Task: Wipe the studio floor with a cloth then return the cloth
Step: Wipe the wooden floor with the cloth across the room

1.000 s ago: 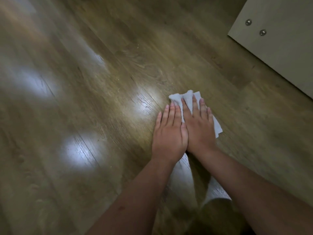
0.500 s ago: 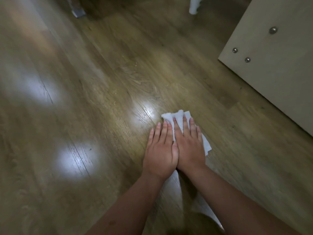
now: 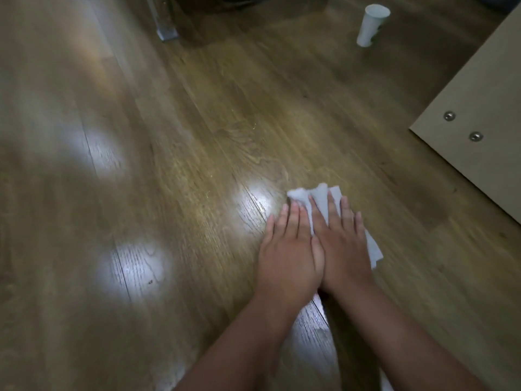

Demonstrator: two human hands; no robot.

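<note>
- Change: the cloth (image 3: 320, 200) and both hands now sit lower in view than a second ago; a cup (image 3: 369, 25) and a metal leg (image 3: 166, 31) have come into view at the top.
- Meaning: the wiping stroke is likely in progress; return of the cloth is not yet due.
- Left hand (image 3: 287, 249): flat, fingers together, pressing the cloth's left edge.
- Right hand (image 3: 345, 246): flat, fingers slightly spread, pressing the cloth.
- Cloth: white, crumpled, flat on the floor (image 3: 197, 165), mostly covered by both hands.
</note>
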